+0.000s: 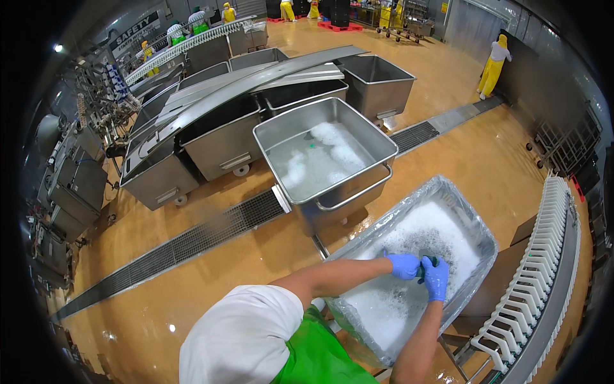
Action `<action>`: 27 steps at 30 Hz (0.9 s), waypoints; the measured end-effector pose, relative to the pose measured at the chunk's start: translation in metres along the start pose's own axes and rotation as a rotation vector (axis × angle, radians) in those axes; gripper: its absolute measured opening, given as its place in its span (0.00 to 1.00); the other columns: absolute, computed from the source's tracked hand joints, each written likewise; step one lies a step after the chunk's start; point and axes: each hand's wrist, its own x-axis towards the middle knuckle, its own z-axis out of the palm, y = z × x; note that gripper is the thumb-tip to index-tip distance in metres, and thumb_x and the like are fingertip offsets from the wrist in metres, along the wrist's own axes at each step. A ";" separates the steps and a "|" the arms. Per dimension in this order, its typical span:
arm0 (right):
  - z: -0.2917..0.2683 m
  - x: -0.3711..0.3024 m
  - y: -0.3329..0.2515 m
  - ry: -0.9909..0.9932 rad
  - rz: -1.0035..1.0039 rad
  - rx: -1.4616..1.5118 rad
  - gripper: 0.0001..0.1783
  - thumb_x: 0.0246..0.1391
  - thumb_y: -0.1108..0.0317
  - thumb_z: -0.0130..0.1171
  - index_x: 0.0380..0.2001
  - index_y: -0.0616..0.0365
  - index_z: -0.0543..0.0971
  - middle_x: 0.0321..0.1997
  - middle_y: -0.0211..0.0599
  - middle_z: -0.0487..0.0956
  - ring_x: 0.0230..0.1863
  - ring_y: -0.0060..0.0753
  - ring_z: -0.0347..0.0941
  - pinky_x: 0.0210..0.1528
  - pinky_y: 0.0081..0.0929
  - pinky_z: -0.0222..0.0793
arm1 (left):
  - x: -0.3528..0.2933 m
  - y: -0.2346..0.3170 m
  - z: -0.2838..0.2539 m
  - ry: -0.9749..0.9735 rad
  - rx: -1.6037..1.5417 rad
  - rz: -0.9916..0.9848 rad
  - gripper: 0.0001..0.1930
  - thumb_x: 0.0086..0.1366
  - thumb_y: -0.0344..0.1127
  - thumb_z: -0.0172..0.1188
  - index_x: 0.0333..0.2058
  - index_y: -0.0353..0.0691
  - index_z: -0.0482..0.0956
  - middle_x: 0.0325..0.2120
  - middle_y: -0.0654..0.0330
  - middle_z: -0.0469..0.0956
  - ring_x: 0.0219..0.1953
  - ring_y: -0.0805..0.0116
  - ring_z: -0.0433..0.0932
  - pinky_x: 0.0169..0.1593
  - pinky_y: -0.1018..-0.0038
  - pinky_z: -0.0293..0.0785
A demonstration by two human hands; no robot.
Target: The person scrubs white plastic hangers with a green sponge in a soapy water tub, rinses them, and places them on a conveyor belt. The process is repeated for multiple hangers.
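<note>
Both my hands wear blue gloves and meet above a tub (481, 224) lined with clear plastic and filled with white suds (409, 307). My left hand (404, 265), reaching in from the left, is closed at one side of a small dark green thing (421, 271), perhaps a scouring pad. On its other side my right hand (436, 276) has its fingers bent around it. Fingers hide most of this thing, so its kind is unclear. Darker, thinner foam surrounds the hands.
Beyond the tub stands a wheeled steel bin (300, 128) with water and foam. More steel bins (377, 70) carry long metal panels (256, 77). A rack of white bars (524, 294) curves along the right. A floor drain (192, 237) crosses the wet floor; a person in yellow (492, 67) stands far right.
</note>
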 end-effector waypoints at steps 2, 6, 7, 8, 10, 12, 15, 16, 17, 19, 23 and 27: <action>0.008 -0.005 -0.020 0.015 0.267 0.078 0.06 0.48 0.72 0.60 0.26 0.64 0.77 0.21 0.32 0.75 0.23 0.24 0.72 0.29 0.24 0.72 | 0.002 -0.007 0.005 -0.094 -0.049 0.066 0.12 0.55 0.36 0.52 0.32 0.37 0.81 0.33 0.43 0.80 0.34 0.45 0.78 0.39 0.57 0.73; 0.000 0.002 0.038 -0.035 -0.145 0.025 0.11 0.51 0.68 0.58 0.32 0.67 0.76 0.27 0.33 0.76 0.23 0.22 0.72 0.23 0.25 0.74 | 0.007 -0.012 0.012 -0.015 0.021 0.092 0.10 0.53 0.34 0.53 0.30 0.37 0.82 0.30 0.44 0.80 0.32 0.46 0.79 0.37 0.58 0.74; -0.003 0.005 0.044 -0.078 -0.192 0.041 0.14 0.54 0.65 0.56 0.35 0.68 0.75 0.29 0.35 0.76 0.21 0.23 0.72 0.19 0.27 0.74 | 0.013 -0.016 0.009 -0.040 0.090 0.126 0.10 0.54 0.35 0.53 0.29 0.37 0.82 0.29 0.45 0.80 0.31 0.47 0.79 0.36 0.58 0.74; -0.003 0.007 0.039 -0.056 -0.096 0.078 0.14 0.55 0.64 0.56 0.35 0.67 0.75 0.28 0.35 0.76 0.21 0.24 0.72 0.19 0.26 0.74 | 0.023 -0.021 0.007 -0.060 0.144 0.147 0.11 0.55 0.36 0.53 0.28 0.37 0.82 0.28 0.45 0.80 0.30 0.48 0.79 0.35 0.58 0.74; -0.008 0.001 0.025 0.030 0.122 0.151 0.14 0.56 0.62 0.56 0.34 0.66 0.75 0.27 0.36 0.76 0.21 0.25 0.72 0.19 0.26 0.74 | 0.015 -0.014 0.010 -0.128 0.118 0.119 0.13 0.58 0.39 0.52 0.27 0.37 0.81 0.26 0.46 0.80 0.27 0.49 0.79 0.34 0.59 0.74; -0.014 -0.001 0.026 0.216 0.223 0.128 0.18 0.60 0.58 0.52 0.33 0.67 0.75 0.25 0.38 0.75 0.20 0.28 0.72 0.17 0.26 0.70 | -0.001 0.030 -0.016 -0.192 0.008 0.020 0.17 0.63 0.42 0.49 0.28 0.35 0.79 0.24 0.45 0.79 0.25 0.49 0.78 0.34 0.58 0.73; -0.017 0.006 0.050 0.390 0.216 0.319 0.20 0.62 0.54 0.51 0.35 0.64 0.76 0.26 0.39 0.76 0.20 0.31 0.73 0.16 0.27 0.69 | -0.001 0.024 -0.009 -0.144 -0.215 -0.075 0.21 0.68 0.47 0.44 0.32 0.34 0.77 0.23 0.48 0.78 0.24 0.56 0.78 0.33 0.62 0.73; -0.019 0.005 0.056 0.306 0.301 0.464 0.19 0.62 0.54 0.51 0.36 0.62 0.76 0.26 0.37 0.76 0.20 0.31 0.73 0.16 0.27 0.69 | 0.001 0.021 -0.008 -0.125 -0.245 -0.103 0.22 0.69 0.48 0.43 0.34 0.34 0.76 0.23 0.48 0.78 0.24 0.57 0.78 0.32 0.63 0.73; -0.013 0.008 0.060 0.210 0.383 0.615 0.18 0.62 0.54 0.51 0.37 0.60 0.76 0.27 0.36 0.76 0.20 0.30 0.73 0.16 0.27 0.69 | 0.004 0.013 -0.009 -0.080 -0.327 -0.127 0.20 0.68 0.47 0.43 0.36 0.34 0.75 0.23 0.49 0.78 0.25 0.59 0.77 0.33 0.64 0.73; -0.007 0.013 0.073 -0.115 0.539 0.903 0.16 0.62 0.53 0.51 0.42 0.53 0.74 0.29 0.32 0.77 0.21 0.29 0.73 0.20 0.28 0.71 | 0.007 0.004 -0.007 -0.010 -0.493 -0.171 0.18 0.68 0.45 0.44 0.40 0.34 0.73 0.25 0.51 0.77 0.26 0.63 0.77 0.33 0.67 0.74; 0.006 0.001 0.034 -0.101 0.450 0.888 0.16 0.62 0.52 0.51 0.45 0.50 0.74 0.34 0.31 0.78 0.26 0.28 0.75 0.25 0.30 0.75 | -0.010 0.016 -0.015 0.041 -0.788 -0.015 0.14 0.63 0.37 0.47 0.42 0.34 0.70 0.27 0.58 0.77 0.29 0.71 0.74 0.35 0.71 0.74; 0.000 -0.018 -0.010 -0.047 0.300 0.826 0.18 0.62 0.54 0.52 0.47 0.54 0.74 0.39 0.31 0.78 0.35 0.26 0.76 0.33 0.27 0.77 | -0.008 0.032 -0.036 0.013 -0.704 0.033 0.12 0.62 0.37 0.47 0.39 0.36 0.72 0.26 0.59 0.76 0.27 0.72 0.73 0.31 0.74 0.72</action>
